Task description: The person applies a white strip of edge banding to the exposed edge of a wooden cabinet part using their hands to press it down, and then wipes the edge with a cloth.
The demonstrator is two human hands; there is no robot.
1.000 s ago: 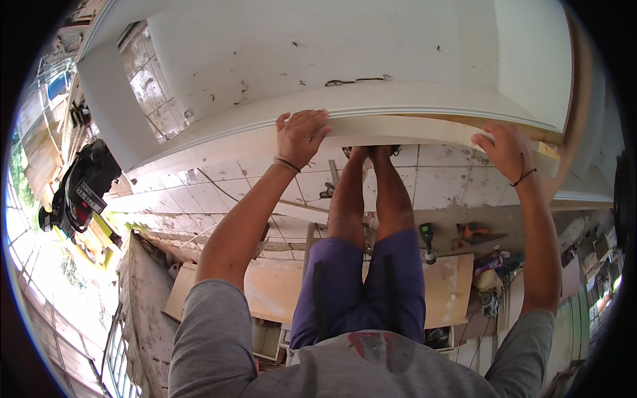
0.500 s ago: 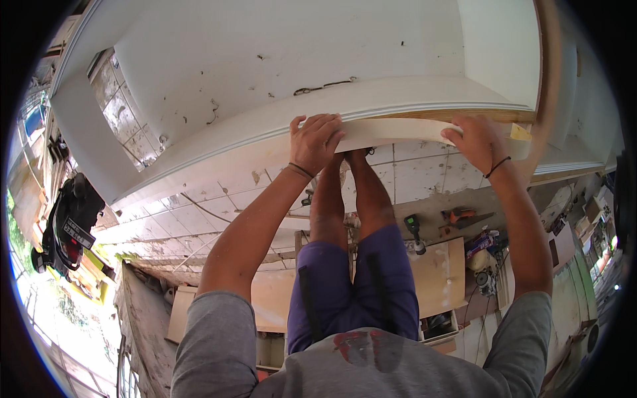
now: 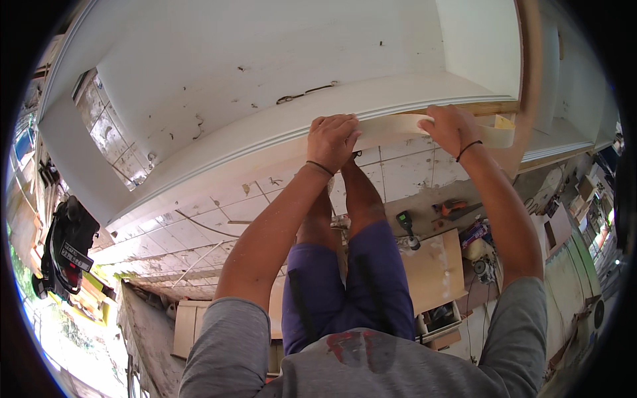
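A pale, flexible strip of edge banding (image 3: 393,128) runs along the front edge of a white cabinet (image 3: 405,91). My left hand (image 3: 332,138) is wrapped over that edge, its fingers closed on the banding and pressing it to the panel. To the right, my right hand (image 3: 454,130) pinches the banding between thumb and fingers. Between the hands the strip bows slightly off the edge. Its loose tail curves past my right hand, in front of a wooden upright. My left fingertips are partly hidden behind the panel edge.
On the floor below lie a green-and-black cordless drill (image 3: 407,229), an orange-handled saw (image 3: 454,208) and a brown board (image 3: 434,268). A black backpack (image 3: 66,242) is at the left. Inside the cabinet lies a dark wire-like piece (image 3: 302,94); a rectangular cutout (image 3: 109,129) opens at its left.
My left hand has slid right along the cabinet edge, nearer my right hand. More of the banding's loose tail shows past my right hand. The whole view has shifted a little.
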